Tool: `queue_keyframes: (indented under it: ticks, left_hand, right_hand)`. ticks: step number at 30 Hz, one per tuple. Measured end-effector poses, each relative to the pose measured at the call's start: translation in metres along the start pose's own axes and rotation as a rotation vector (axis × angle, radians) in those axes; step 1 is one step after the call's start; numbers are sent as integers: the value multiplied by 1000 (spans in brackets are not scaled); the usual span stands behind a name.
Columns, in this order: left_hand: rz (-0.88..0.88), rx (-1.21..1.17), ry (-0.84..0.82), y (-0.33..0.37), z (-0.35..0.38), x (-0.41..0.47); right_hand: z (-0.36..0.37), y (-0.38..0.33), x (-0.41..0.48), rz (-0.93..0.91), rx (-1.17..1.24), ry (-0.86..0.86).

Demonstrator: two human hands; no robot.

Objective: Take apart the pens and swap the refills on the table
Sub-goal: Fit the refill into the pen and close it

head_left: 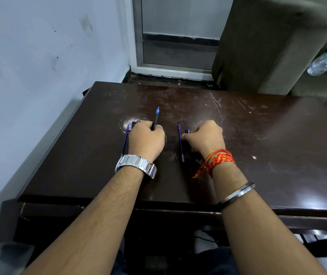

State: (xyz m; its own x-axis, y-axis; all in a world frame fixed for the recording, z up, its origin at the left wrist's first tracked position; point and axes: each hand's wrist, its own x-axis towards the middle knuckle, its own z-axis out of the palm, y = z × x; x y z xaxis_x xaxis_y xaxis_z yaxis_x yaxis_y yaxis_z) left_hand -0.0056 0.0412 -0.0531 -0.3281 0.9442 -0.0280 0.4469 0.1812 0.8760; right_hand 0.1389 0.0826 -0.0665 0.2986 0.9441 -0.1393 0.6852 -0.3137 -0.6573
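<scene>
Left hand (pixel 146 138): gripping pen barrel (pixel 155 120), tip toward 12 o'clock.
Right hand (pixel 205 136): curling around dark pen part (pixel 187 131).
Refills: left refill (pixel 125 140), right refill (pixel 180 143) lying on table (pixel 257 155), at each hand's 9 o'clock.
Handling: likely light, bendy; pinching mid-length.

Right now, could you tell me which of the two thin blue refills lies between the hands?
The right refill, lying beside the right hand; the left refill lies outside the left hand, on the side toward the wall.

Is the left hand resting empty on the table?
No, the left hand grips a black pen whose blue tip sticks out, pointing away from the person.
</scene>
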Motion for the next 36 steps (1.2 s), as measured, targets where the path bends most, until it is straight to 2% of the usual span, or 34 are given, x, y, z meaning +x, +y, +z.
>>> queue_keyframes:
  ticks: [7, 13, 18, 26, 31, 36]
  left_hand:
    - [41, -35, -6, -8, 5, 3]
    - [65, -29, -1, -6, 6, 0]
    - [191, 8, -13, -4, 6, -3]
    - [299, -7, -27, -3, 7, -2]
    - [299, -20, -27, -3, 6, -2]
    - [320, 29, -15, -5, 6, -1]
  right_hand:
    - [-1, -3, -6, -11, 2, 46]
    - [-6, -16, -17, -174, 261, 244]
    - [8, -20, -21, -189, 505, 32]
    - [9, -23, -20, -253, 715, -75]
    - [9, -26, -19, -233, 735, -97]
    - [12, -23, -21, -196, 710, -46]
